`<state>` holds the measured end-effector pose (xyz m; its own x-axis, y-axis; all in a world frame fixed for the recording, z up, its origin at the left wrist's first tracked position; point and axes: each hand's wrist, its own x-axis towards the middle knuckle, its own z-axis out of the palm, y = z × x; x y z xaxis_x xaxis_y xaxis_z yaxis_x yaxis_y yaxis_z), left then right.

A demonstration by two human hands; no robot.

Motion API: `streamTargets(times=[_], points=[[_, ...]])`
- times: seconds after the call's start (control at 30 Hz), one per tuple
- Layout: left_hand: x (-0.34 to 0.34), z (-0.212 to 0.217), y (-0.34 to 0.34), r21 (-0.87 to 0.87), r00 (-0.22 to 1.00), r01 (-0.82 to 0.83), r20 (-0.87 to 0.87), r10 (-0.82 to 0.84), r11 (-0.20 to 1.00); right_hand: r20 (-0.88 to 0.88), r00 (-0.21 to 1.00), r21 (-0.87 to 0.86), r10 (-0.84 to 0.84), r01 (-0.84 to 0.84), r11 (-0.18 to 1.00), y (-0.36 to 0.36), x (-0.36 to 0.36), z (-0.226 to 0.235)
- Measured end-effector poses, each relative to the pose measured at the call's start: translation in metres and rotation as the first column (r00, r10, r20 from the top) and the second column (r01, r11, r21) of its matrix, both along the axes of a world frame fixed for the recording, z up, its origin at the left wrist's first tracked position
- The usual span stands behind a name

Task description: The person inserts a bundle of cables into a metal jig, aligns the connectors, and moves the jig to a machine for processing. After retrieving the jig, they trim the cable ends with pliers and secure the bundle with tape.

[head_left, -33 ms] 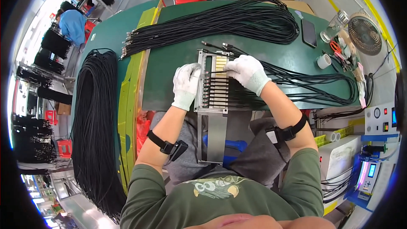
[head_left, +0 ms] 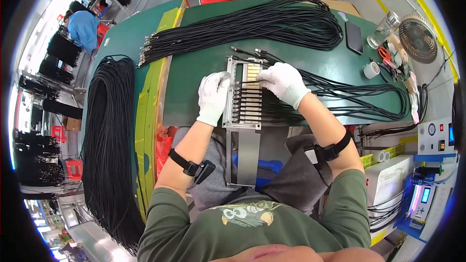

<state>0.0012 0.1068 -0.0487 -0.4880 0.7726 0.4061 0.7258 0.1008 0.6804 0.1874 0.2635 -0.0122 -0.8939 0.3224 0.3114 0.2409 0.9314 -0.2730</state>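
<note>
In front of me a metal slotted fixture (head_left: 258,126) stands at the near edge of the green table. Black cables with metal plugs lie side by side in its nearer slots, while pale yellowish bars show in the farther ones. My right hand (head_left: 283,81), in a white glove, pinches a black cable (head_left: 251,82) over the middle slots, its end pointing left. My left hand (head_left: 213,96), also gloved, has its bent fingers against the fixture's left edge and appears to grip it; its fingertips are partly hidden. Several loose cable ends (head_left: 262,52) lie just beyond the fixture.
Cable tails (head_left: 359,90) loop away to the right. A large cable bundle (head_left: 252,26) spans the far table; another (head_left: 109,140) hangs at the left. A phone (head_left: 354,38), glass bottle (head_left: 383,30), fan (head_left: 417,39), white cup (head_left: 371,70) and tools stand at the right.
</note>
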Motion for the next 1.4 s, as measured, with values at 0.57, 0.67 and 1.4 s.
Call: streamTargets(times=[0.57, 0.67, 1.4], points=[[0.025, 0.013, -0.002, -0.008, 0.943, 0.127, -0.310, -0.123, 0.992, 0.124, 0.992, 0.040, -0.012, 0.007, 0.999, -0.012, 0.000, 0.003], [0.022, 0.008, 0.002, -0.059, 0.962, 0.175, -0.202, -0.184, 0.983, 0.098, 0.995, 0.026, 0.010, -0.012, 1.000, -0.012, -0.001, 0.003], [0.032, 0.018, 0.000, -0.264, 0.838, 0.121, -0.490, -0.241, 0.957, 0.018, 0.932, 0.190, -0.363, 0.353, 0.916, 0.036, 0.003, -0.005]])
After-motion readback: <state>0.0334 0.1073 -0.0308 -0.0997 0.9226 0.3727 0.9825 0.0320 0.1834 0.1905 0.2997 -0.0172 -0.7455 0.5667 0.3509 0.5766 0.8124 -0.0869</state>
